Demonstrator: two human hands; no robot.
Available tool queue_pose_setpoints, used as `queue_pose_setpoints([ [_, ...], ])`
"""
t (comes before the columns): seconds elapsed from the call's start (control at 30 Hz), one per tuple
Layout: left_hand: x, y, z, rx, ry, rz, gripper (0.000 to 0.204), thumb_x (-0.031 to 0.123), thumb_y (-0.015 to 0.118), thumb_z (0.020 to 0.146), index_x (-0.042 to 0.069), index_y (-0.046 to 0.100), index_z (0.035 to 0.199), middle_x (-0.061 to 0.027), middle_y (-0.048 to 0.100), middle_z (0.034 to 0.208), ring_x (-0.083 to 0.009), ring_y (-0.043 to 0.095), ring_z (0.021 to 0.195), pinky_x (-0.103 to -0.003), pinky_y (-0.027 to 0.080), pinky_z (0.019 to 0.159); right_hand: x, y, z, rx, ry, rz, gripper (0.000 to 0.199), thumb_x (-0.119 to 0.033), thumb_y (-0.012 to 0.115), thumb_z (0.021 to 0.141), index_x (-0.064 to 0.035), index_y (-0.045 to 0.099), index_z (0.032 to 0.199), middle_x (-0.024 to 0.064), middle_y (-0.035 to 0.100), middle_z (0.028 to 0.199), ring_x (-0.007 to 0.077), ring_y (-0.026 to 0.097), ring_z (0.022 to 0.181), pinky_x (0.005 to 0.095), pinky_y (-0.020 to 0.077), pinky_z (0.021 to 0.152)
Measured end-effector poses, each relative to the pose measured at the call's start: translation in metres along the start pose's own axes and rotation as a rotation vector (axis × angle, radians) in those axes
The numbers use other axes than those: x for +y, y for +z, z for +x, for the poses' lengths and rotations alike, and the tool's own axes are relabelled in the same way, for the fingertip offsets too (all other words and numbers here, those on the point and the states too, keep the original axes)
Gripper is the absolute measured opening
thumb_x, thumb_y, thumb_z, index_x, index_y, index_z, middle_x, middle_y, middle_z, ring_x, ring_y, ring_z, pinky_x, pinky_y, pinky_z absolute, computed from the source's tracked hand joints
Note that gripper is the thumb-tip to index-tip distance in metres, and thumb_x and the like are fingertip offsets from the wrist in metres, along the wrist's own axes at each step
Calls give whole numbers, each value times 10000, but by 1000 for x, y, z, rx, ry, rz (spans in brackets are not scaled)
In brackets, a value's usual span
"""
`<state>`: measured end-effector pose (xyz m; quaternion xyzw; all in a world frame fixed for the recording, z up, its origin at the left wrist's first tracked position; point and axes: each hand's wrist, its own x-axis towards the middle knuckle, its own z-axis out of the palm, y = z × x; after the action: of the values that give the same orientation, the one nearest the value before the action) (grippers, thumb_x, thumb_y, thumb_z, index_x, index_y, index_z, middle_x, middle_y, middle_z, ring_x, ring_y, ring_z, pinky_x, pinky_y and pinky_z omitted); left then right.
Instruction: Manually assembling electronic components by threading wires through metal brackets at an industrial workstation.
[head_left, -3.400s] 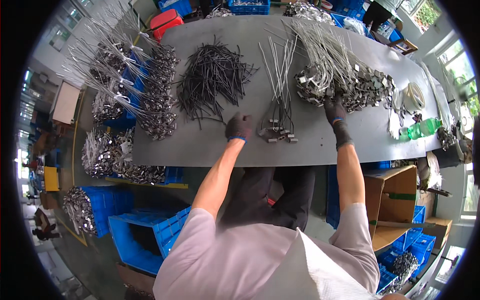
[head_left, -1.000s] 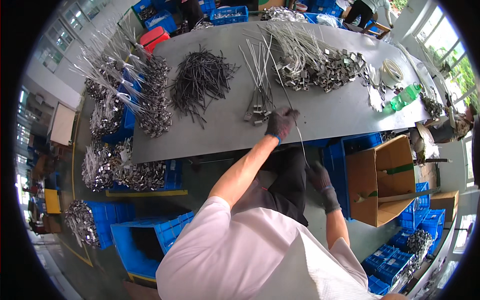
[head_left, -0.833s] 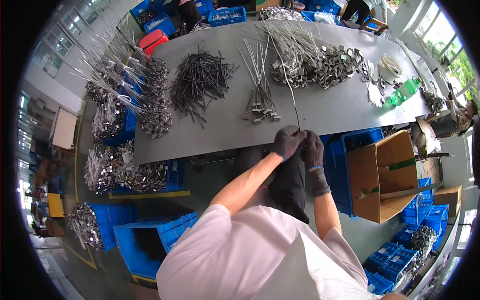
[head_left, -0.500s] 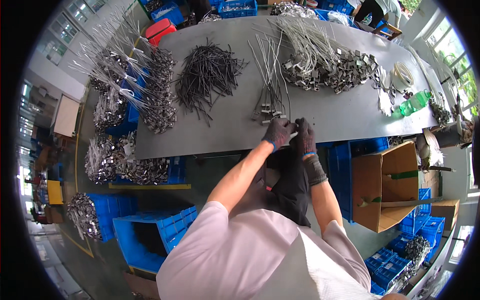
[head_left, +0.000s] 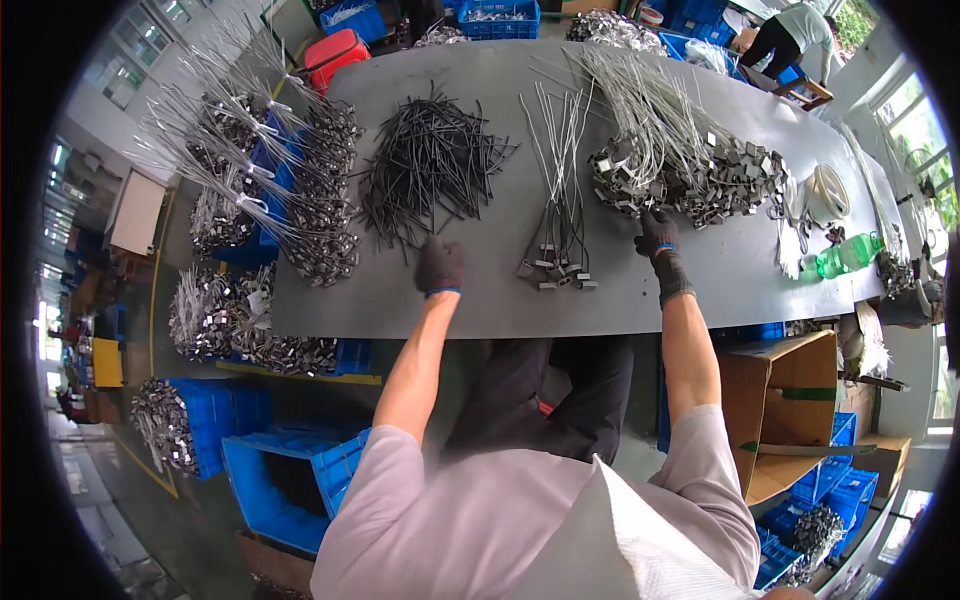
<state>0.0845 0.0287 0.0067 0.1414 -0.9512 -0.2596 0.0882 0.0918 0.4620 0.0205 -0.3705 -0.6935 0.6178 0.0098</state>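
— Lay of it?
— Grey table [head_left: 340, 312] under everything. Right of centre, wire pile [head_left: 690, 175], metal clips facing me; left, black strand pile [head_left: 430, 165]. Between them, small wire set [head_left: 560, 272], clip ends nearest me.
— Step?
— Picking, I judge. My right hand [head_left: 657, 235] is at the wire pile's front edge, fingers reaching to the clips. My left hand [head_left: 440, 268] looks curled, at the black strand pile's near edge. Can't tell whether either grips anything.
— Next move calls for?
— Parting one wire and one strand without dragging neighbours, I'd say.
— Counts?
— One table, two big piles, one small wire set, two gloved hands, one green bottle [head_left: 850, 257]. Wires and strands too tangled to count; clips overlap.
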Motion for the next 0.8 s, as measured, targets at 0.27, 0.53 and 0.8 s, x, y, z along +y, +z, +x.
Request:
queue_pose_setpoints([
  [0.27,-59,-1,50,-323,-149,298,472,389,640,824,66,706,1162,-244,678,1185,-434,668,1068,-533,542,891,41,-46,-54,-245,27,67,344,-332,651,897,-21,648,1044,95,663,807,188,643,573,324,528,500],
  [0.53,-66,12,38,-624,-561,-437,367,420,601,942,68,706,933,-117,732,923,-226,715,789,-331,553,591,241,-129,-240,188,-391,-1006,168,-106,550,890,-41,582,1042,242,685,994,425,676,955,498,551,817],
  [0.8,-3,-12,-58,-918,-641,-1268,156,228,659,940,73,660,922,-56,656,731,-135,597,552,-272,466,459,427,-195,-383,-170,-78,-1258,151,-154,536,910,-73,651,966,205,701,934,418,686,910,490,551,766],
])
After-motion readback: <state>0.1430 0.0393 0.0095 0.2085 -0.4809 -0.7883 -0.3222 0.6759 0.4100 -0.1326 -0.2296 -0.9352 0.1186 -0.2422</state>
